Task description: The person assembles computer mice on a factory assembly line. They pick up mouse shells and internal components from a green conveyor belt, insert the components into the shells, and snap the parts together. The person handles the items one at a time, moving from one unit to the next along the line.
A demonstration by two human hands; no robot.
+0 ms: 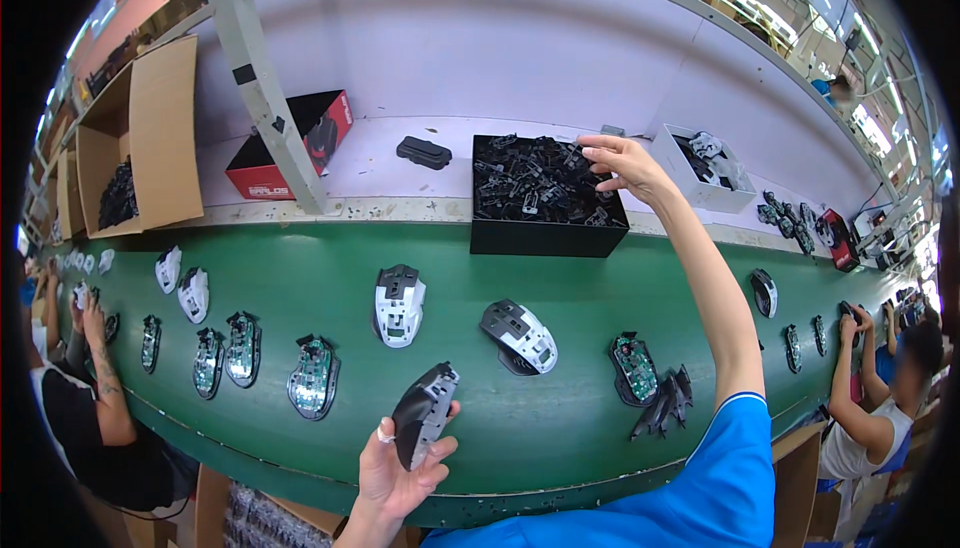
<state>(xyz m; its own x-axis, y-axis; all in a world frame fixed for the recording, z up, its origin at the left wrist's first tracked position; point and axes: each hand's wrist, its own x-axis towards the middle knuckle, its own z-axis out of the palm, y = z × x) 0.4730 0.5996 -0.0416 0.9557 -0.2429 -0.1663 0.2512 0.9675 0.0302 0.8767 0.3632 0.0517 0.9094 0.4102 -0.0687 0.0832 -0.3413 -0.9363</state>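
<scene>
Held up in my left hand (405, 473) is a black and grey mouse shell (425, 416), tilted on its side, thumb on one side and fingers on the other. My right hand (625, 163) reaches out over the right side of a black box (550, 239) heaped with small black plastic parts (535, 180). Its fingers are apart, and I see nothing held between them. On the green bench in front of me lie two white and dark grey mouse shells, one upright (400, 306) and one slanted (520, 336). Beneath my right forearm is a mouse base with a green circuit board (635, 368).
Dark curved pieces (665, 403) lie beside that base. More circuit-board bases (313, 378) and white shells (193, 295) sit to the left. A white box (705, 168), a red-black box (290, 148) and a cardboard carton (165, 138) stand behind. Co-workers sit left and right (880, 398).
</scene>
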